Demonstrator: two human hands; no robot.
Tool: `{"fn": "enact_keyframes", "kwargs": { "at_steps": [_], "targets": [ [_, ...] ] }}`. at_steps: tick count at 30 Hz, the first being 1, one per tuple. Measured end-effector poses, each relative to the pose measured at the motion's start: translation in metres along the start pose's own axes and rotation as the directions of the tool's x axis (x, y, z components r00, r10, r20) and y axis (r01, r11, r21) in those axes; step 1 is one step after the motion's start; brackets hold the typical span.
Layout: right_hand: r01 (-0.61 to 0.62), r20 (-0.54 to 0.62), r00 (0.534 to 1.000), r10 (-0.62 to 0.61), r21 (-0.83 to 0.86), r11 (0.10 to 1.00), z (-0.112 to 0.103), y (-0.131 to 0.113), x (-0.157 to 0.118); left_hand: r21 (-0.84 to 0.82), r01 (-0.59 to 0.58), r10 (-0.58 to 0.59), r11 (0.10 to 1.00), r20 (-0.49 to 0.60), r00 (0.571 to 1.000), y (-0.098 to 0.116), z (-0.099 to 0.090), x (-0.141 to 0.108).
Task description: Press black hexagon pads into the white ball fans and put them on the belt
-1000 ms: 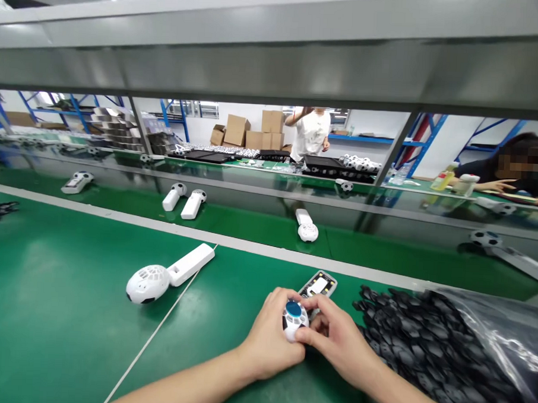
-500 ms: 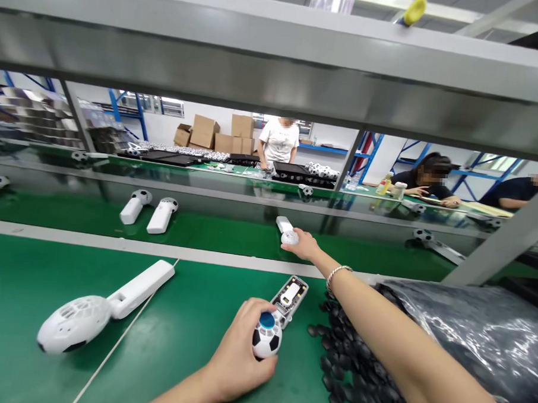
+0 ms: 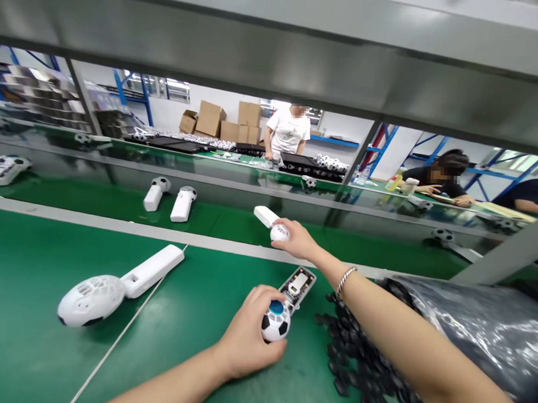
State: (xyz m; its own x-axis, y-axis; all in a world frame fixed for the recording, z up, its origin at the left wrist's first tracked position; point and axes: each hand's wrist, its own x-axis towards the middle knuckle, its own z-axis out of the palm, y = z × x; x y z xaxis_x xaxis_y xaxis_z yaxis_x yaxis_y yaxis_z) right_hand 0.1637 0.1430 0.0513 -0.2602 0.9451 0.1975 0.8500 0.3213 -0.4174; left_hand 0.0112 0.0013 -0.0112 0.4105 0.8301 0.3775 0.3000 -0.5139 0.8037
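Though black-patched, a blue-topped white ball (image 3: 276, 325)

left hand (image 3: 253, 336): bare | left forearm (image 3: 176, 375): bare | right hand (image 3: 297, 239): bare | right forearm (image 3: 401, 335): bare, silvery twisted bracelet (image 3: 343, 281)

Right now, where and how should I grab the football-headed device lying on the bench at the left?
I'd take the football-headed device mid-handle, from above, pinching across both long sides. The handle is straight and slim; the head is broad and rounded, so likelier to slip.
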Motion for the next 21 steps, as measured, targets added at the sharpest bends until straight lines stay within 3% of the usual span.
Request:
{"fn": "enact_keyframes", "kwargs": {
  "at_steps": [4,10,12,17,21],
  "targets": [
    [0.073,-0.058,0.996,-0.072,0.017,0.997,-0.013,-0.019,-0.028,0.052,0.032,-0.032,0.998,0.004,0.999,-0.002,-0.010,0.000],
    [0.025,-0.150,0.988,-0.027,-0.010,1.000,-0.026,0.006,-0.072,0.150,0.249,-0.237,0.957,-0.091,0.967,0.000,-0.037,-0.013],
    [0.023,-0.137,0.990,-0.022,0.007,1.000,-0.026,0.008,-0.078,0.149,0.278,-0.273,0.949,-0.056,0.960,0.005,-0.041,-0.019],
    [0.125,-0.087,0.989,-0.119,0.064,0.990,-0.013,-0.029,-0.069,0.126,0.129,-0.154,0.984,0.208,0.966,0.022,-0.032,-0.029],
    [0.208,0.095,0.972,-0.214,0.071,0.976,0.014,-0.070,-0.059,0.152,0.042,-0.080,0.987,0.250,0.965,0.026,-0.024,-0.030]
  ]
}}
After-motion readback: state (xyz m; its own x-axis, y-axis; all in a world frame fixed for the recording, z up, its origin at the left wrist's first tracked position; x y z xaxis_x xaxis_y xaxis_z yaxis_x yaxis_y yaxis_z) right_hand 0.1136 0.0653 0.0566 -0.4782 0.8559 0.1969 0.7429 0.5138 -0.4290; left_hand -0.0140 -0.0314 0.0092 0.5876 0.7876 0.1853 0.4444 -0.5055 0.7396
